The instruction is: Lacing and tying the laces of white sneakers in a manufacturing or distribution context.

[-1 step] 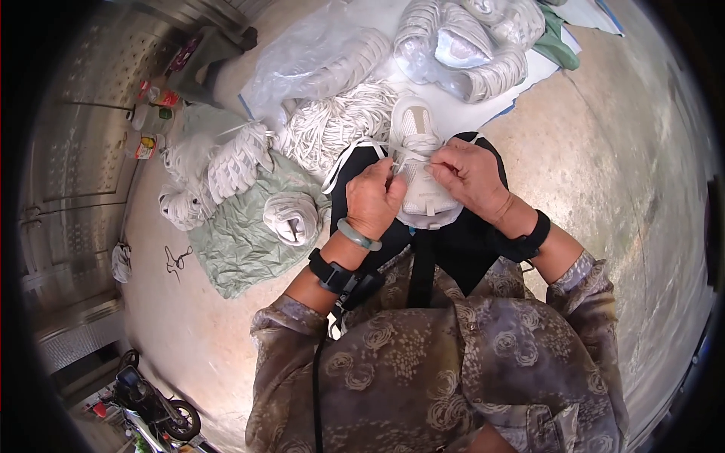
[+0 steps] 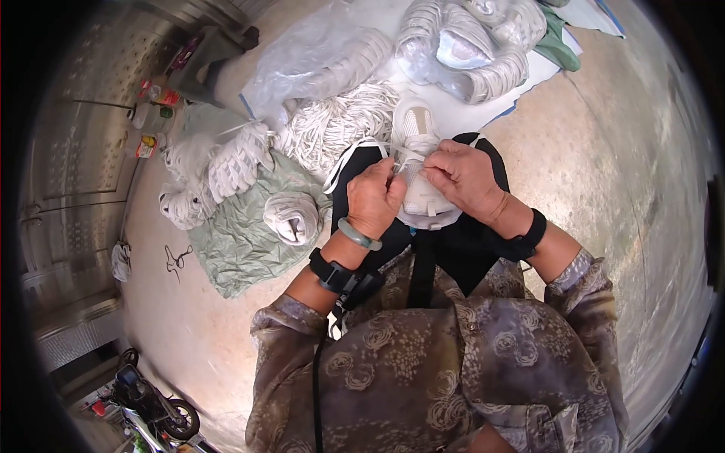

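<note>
A white mesh shoe upper [image 2: 418, 198] rests across my lap, on black cloth over my knees. White lace [image 2: 408, 156] crosses its middle. My left hand [image 2: 371, 198] is closed at the left side of the upper, gripping the lace between thumb and curled fingers. On the other side my right hand [image 2: 470, 180] pinches the lace over the middle of the upper. Its fingertips partly hide the lacing. A loose lace loop [image 2: 349, 161] hangs over my left knee.
Beyond my knees lies a heap of white laces [image 2: 340, 121]. Plastic bags [image 2: 317, 57] of nested uppers stand behind it. On the left, a green sheet [image 2: 234, 249] bears a rolled bundle of uppers [image 2: 291, 217] and stacked uppers [image 2: 240, 161]. A motorcycle [image 2: 155, 400] stands at the lower left.
My right hand has shifted slightly to the left, its fingertips closer to my left hand. The left hand stays almost where it was.
</note>
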